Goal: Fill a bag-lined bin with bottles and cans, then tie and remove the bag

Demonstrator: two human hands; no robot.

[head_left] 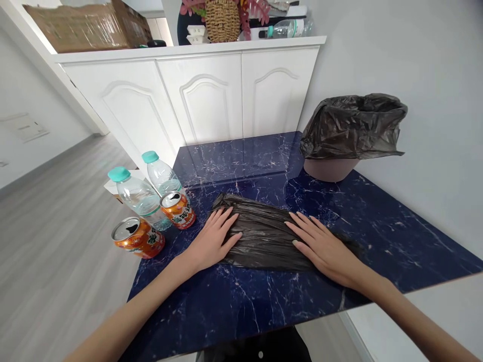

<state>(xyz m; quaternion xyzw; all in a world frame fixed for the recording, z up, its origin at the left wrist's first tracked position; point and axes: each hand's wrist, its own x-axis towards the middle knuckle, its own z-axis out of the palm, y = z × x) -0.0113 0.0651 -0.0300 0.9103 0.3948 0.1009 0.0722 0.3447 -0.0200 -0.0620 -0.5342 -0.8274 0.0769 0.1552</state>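
Black plastic, crumpled and folded into a rough flat bundle, lies on the blue marbled worktop directly under both hands: this bin bag is the thing being worked. The left hand rests palm down on the bag's left end, fingers stretched and slightly spread. The right hand lies the same way on its right end, fingertips pointing inward toward the middle. Neither hand is closed on anything; both are flat and released, pressing rather than gripping.

Judging by that pose, the step in hand is flattening or smoothing the bag against the worktop, with the plastic still wrinkled between the two palms. A next move would call for a pinch on an edge or a corner, since flat palms can only slide or press the film. Thin plastic like this tends to cling and bunch, so a light grip at the ends would serve better than a grab in the middle.

Just beyond the left hand stands an orange drink can, with a second can further out to that side and two clear bottles with teal caps behind them. Beyond the right hand, well apart from it, sits a small bin already lined with another black bag.
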